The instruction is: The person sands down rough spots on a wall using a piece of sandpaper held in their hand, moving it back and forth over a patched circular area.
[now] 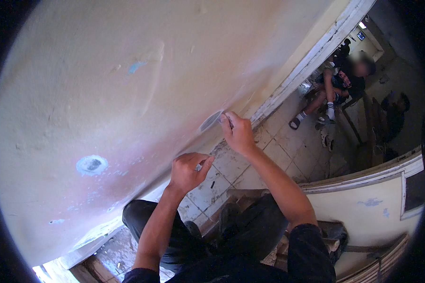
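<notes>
Before me is a painted plaster wall, cream with pinkish stained areas. My right hand is bent closed beside a grey oval patch on the wall, its fingertips at the patch's right end. Whether something small is pinched in those fingers is hard to make out. Lower and to the left, my left hand is beside the wall with curled fingers and the thumb stretched along them. A pale spot shows in the gap between thumb and fingers; I cannot tell if it is an object or the floor behind.
A blue-rimmed grey patch marks the wall at left. A white door frame edges an opening onto a tiled floor, where a person sits. Sandals lie near them. Bundled wooden pieces are at lower right.
</notes>
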The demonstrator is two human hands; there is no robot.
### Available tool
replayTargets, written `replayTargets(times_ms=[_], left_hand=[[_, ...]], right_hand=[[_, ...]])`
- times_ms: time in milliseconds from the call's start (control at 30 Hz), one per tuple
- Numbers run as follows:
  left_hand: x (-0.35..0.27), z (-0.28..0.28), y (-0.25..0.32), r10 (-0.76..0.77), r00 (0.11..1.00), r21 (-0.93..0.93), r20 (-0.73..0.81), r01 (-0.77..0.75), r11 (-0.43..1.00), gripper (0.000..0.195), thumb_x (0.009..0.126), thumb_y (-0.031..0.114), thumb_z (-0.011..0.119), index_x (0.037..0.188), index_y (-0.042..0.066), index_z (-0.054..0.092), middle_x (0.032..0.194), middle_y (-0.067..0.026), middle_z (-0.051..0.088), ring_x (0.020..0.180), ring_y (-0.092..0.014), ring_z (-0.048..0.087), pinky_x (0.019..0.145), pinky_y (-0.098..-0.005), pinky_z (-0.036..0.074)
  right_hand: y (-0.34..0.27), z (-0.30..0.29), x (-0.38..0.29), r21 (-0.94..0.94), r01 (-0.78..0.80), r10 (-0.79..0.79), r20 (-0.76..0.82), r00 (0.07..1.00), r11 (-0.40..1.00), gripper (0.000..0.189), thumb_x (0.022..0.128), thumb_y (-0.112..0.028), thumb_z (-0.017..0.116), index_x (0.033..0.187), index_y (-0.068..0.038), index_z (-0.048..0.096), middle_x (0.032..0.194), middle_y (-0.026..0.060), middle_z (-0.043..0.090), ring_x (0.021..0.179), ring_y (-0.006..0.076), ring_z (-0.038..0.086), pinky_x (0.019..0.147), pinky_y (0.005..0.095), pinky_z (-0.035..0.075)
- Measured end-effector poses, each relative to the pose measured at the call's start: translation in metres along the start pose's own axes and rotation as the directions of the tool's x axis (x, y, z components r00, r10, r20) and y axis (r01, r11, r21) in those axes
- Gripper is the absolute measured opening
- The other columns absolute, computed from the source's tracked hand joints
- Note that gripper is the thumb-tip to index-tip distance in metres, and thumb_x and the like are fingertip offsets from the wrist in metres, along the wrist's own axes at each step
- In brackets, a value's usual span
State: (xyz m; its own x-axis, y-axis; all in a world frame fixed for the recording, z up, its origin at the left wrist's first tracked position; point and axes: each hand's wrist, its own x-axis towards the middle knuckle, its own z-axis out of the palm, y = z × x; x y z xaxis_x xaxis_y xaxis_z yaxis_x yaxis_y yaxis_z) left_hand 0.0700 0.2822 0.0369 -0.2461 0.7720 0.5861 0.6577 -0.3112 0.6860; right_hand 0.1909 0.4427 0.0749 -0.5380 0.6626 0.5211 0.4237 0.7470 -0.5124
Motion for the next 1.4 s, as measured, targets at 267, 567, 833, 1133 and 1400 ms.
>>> replayTargets(times_ms=[267, 567, 833, 1133, 1400], left_hand=[[0.0, 0.0, 0.004, -0.029, 0.999, 0.0, 0.041, 0.029, 1.0, 0.011, 0.08, 0.014, 0.075, 0.076, 0.006, 0.07, 0.076, -0.0096, 0.071, 0.066, -0.024, 0.069, 0.061, -0.0343, 0.053], [0.0, -0.004, 0.004, -0.028, 0.999, 0.024, 0.039, 0.027, 0.999, 0.011, 0.081, 0.013, 0.074, 0.074, 0.005, 0.069, 0.075, -0.0102, 0.07, 0.065, -0.025, 0.069, 0.06, -0.0345, 0.053], [-0.002, 0.004, 0.008, -0.027, 0.997, -0.009, 0.071, 0.028, 1.0, 0.012, 0.082, 0.014, 0.073, 0.076, 0.005, 0.07, 0.076, -0.0103, 0.071, 0.066, -0.025, 0.069, 0.061, -0.0341, 0.053], [-0.005, 0.002, 0.006, -0.085, 0.992, 0.04, 0.091, 0.082, 0.996, 0.012, 0.082, 0.015, 0.074, 0.077, 0.004, 0.07, 0.075, -0.0121, 0.07, 0.066, -0.025, 0.069, 0.061, -0.0342, 0.053], [-0.006, 0.011, 0.004, -0.055, 0.991, 0.03, 0.119, 0.052, 0.998, 0.012, 0.082, 0.014, 0.074, 0.078, 0.004, 0.069, 0.072, -0.0124, 0.069, 0.064, -0.024, 0.069, 0.06, -0.0335, 0.053]], right_hand=[[0.001, 0.018, -0.015, 0.033, -0.014, 0.007, 0.212, 0.977, 0.999, 0.013, 0.088, -0.014, 0.058, 0.087, -0.001, 0.06, 0.064, 0.0219, 0.06, 0.062, 0.0414, 0.061, 0.058, 0.0508, 0.048], [-0.004, -0.018, 0.021, 0.143, -0.13, 0.152, -0.155, 0.976, 0.981, 0.019, 0.093, -0.017, 0.059, 0.086, 0.0, 0.062, 0.064, 0.0179, 0.06, 0.054, 0.0297, 0.059, 0.053, 0.0364, 0.045], [0.003, 0.02, -0.016, 0.041, -0.03, 0.023, 0.157, 0.987, 0.999, 0.016, 0.092, -0.013, 0.057, 0.089, 0.001, 0.063, 0.066, 0.018, 0.062, 0.058, 0.0326, 0.063, 0.056, 0.0395, 0.048], [-0.006, -0.022, 0.026, 0.128, -0.114, 0.127, -0.099, 0.987, 0.985, 0.017, 0.092, -0.015, 0.057, 0.084, 0.0, 0.06, 0.069, 0.0204, 0.063, 0.064, 0.038, 0.064, 0.059, 0.0448, 0.049], [0.011, 0.029, -0.022, -0.04, 0.146, -0.127, 0.306, 0.944, 0.989, 0.015, 0.09, -0.014, 0.057, 0.081, -0.002, 0.057, 0.067, 0.0214, 0.061, 0.064, 0.0413, 0.062, 0.059, 0.0502, 0.047]])
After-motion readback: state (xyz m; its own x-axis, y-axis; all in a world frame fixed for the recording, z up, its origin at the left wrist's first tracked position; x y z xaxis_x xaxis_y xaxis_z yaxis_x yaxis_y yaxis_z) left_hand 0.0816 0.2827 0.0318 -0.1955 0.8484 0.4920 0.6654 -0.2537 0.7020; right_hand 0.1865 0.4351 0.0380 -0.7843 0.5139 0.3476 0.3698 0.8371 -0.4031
